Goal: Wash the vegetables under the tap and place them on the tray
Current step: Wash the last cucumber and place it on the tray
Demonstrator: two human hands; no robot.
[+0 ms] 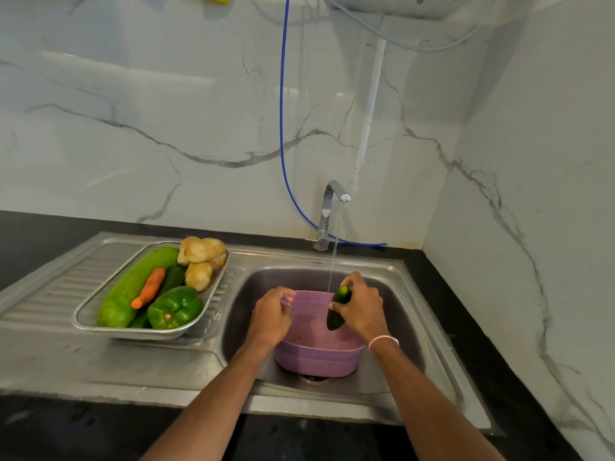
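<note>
Reaching in from the near edge, two bare forearms stretch over the steel sink [402,294], a pink-and-white bracelet [383,341] on the right wrist. Down in the basin sits a purple basket [319,356], right over the drain. The left hand [271,316] has its fingers curled over the basket's left rim, gripping it. The right hand [363,307] is wrapped round a dark green cucumber [335,316], thumb and fingers clamped on its upper half. The cucumber stands nearly upright, slightly tilted. Its lower end pokes out below the palm above the basket's inside, and its cut top peeks out above the fingers. A thin stream of water [334,254] drops just to the left of that top end and into the basket.

On the draining board to the left, a steel tray [133,335] holds a long pale green gourd [129,291], a carrot [149,287] lying on it, a green pepper [174,309], another dark cucumber [173,277] and several potatoes [199,257] at the far end. Behind the sink, the chrome tap [329,207] is running. A blue hose [283,128] hangs down the marble wall, and the black table [33,234] runs along it.
</note>
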